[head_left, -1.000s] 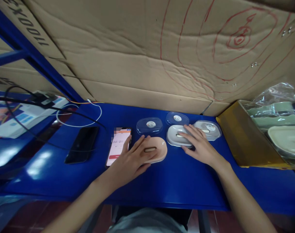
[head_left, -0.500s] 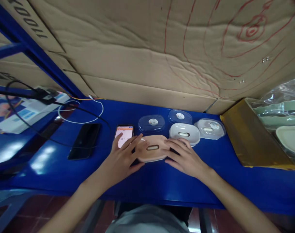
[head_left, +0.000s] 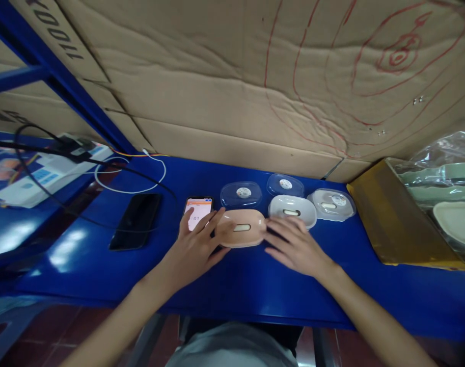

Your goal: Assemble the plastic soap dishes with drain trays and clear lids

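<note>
A glossy peach oval dish [head_left: 251, 235], shaped like a soap dish, has a pale bar-shaped piece in its central slot. My left hand [head_left: 196, 244] holds its left end, with the fingers over the rim and the thumb low at the near side. At the opposite end my right hand [head_left: 295, 244] has its fingers stretched out, the fingertips at the rim; whether they press on it I cannot tell. Behind my right hand stands a white oval dish [head_left: 281, 206] with a similar slot. A lit phone [head_left: 197, 206] lies just beyond my left fingers, partly covered by them.
Two clear lids [head_left: 228, 193] [head_left: 272, 184] with round labels lie behind the dishes. A lidded white dish [head_left: 331, 210] sits farther right, near a cardboard box [head_left: 381, 214] of plastic-wrapped trays. Leftward are a dark phone [head_left: 136, 221], cables and a power strip [head_left: 33, 178]; cardboard rises behind.
The peach dish has tipped slightly, and its slot piece shows more plainly. My right hand has shifted a little outward from its right end. My left hand stays on the dish.
</note>
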`<state>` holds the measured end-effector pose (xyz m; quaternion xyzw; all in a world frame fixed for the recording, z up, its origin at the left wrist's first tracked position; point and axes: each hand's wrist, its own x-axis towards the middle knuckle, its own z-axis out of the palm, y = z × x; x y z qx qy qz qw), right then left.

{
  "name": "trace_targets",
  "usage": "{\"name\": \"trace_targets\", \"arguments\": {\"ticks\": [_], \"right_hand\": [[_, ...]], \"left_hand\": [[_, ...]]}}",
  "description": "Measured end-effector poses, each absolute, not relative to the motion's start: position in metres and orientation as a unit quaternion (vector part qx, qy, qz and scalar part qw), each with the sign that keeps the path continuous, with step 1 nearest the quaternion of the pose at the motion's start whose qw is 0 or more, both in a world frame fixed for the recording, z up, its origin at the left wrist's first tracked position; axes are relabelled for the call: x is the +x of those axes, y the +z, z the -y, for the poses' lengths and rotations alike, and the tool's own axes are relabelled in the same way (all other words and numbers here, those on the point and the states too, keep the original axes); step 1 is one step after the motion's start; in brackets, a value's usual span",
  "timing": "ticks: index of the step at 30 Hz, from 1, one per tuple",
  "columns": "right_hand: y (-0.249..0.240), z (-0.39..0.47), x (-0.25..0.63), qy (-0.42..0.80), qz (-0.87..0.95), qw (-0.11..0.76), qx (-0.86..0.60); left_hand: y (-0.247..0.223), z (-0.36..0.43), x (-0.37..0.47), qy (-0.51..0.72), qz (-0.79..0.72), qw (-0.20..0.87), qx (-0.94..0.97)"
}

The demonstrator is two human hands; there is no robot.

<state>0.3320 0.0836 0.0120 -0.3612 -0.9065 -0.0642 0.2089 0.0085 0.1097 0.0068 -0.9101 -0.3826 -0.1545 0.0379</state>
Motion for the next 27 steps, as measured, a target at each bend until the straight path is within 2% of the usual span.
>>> {"name": "trace_targets", "arguments": {"ticks": [4,7,12,18,27], "right_hand": [[0.027,-0.094,0.380,-0.061,0.826,0.245,-0.504],[0.023,-0.099,0.406,-0.030,0.811,0.208,-0.545],[0.008,-0.100,0.413,-0.010,0.829,0.137,-0.542],[0.010,-0.096,0.407,-0.021,0.832,0.133,-0.538],[0.005,-0.093,0.384,-0.041,0.847,0.132,-0.513]], "left_hand": [[0.027,-0.116,0.030,-0.158,0.375,0.026,-0.913],[0.044,-0.125,0.064,-0.159,0.324,0.008,-0.933],[0.041,-0.163,0.114,-0.128,0.272,0.025,-0.953],[0.021,-0.181,0.124,-0.120,0.269,0.024,-0.955],[0.024,-0.172,0.106,-0.163,0.293,-0.005,-0.942]]}}
